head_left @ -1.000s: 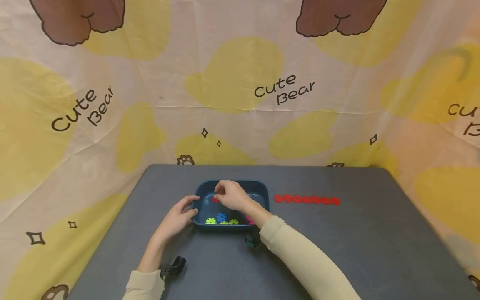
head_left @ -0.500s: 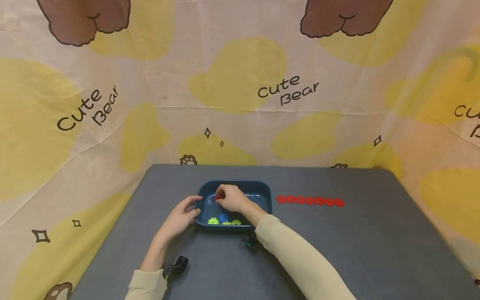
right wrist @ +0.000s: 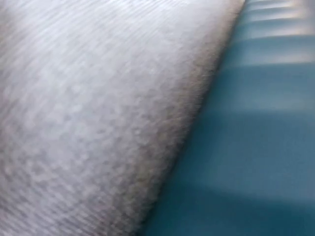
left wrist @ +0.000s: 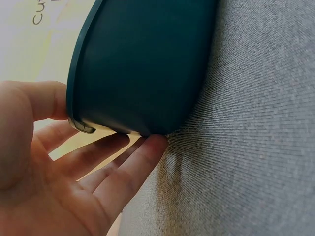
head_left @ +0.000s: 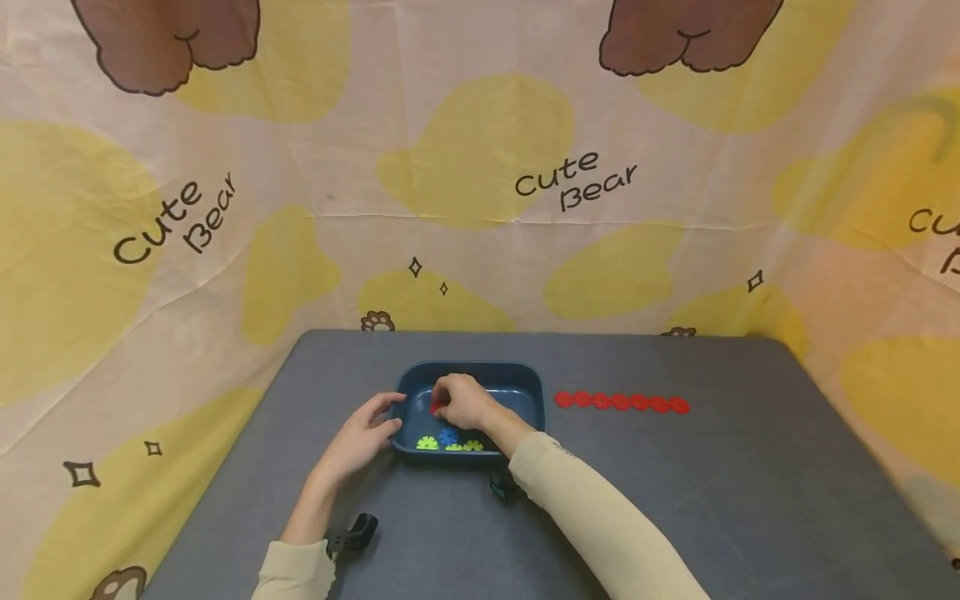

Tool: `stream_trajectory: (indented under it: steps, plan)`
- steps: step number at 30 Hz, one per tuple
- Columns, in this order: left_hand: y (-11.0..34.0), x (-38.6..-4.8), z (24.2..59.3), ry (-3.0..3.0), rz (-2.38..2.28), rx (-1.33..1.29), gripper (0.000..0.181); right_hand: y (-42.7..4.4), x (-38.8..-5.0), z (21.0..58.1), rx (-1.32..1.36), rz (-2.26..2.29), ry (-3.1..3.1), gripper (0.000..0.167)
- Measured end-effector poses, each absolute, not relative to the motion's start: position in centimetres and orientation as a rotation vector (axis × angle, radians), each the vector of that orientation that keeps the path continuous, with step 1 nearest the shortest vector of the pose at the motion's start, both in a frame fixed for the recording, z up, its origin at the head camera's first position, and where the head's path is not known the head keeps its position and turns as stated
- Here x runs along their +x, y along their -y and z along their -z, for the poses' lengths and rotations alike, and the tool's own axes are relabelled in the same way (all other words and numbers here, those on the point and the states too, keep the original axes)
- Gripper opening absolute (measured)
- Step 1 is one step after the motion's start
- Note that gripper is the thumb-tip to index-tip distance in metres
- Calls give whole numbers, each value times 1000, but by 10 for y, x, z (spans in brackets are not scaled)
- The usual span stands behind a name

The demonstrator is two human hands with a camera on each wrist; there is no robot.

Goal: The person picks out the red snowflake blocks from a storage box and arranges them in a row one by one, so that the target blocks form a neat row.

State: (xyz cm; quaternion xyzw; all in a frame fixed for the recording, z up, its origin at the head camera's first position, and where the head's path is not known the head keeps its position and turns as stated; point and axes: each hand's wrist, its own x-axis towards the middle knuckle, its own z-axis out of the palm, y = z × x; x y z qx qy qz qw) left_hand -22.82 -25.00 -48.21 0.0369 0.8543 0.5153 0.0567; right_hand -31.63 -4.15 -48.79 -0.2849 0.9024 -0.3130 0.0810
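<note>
My left hand (head_left: pixel 358 437) rests at the left end of a dark blue plastic tray (head_left: pixel 517 397). In the left wrist view its fingertips (left wrist: pixel 156 143) touch the outside of the tray's wall, with one digit at the rim. Over the tray's inside, my right hand (head_left: pixel 467 402) pinches a red snowflake disc (head_left: pixel 435 408), partly covered by the fingers. Along the tray's near side lie a blue disc (head_left: pixel 447 436) and several yellow-green discs (head_left: pixel 427 443). The right wrist view shows only table cloth and the tray's blurred wall (right wrist: pixel 256 152); no fingers appear there.
Right of the tray, several red discs lie in a straight row (head_left: pixel 619 402) on the grey table (head_left: pixel 720 483). A patterned curtain (head_left: pixel 465 192) hangs behind the table. My right forearm crosses over the tray's near right rim.
My right hand has moved slightly nearer inside the tray with the red snowflake disc. A pink disc seen earlier is now hidden by the right arm. The left hand stays on the tray.
</note>
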Motion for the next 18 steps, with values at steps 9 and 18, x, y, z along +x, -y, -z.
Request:
stream_trajectory:
  steps: [9, 18]
  plan:
    - [248, -230, 481, -2599, -1549, 112, 45, 40, -314, 487, -836, 880, -2648, 15]
    - [250, -230, 483, -2610, -1534, 117, 45, 34, -308, 480, -853, 840, -2643, 12]
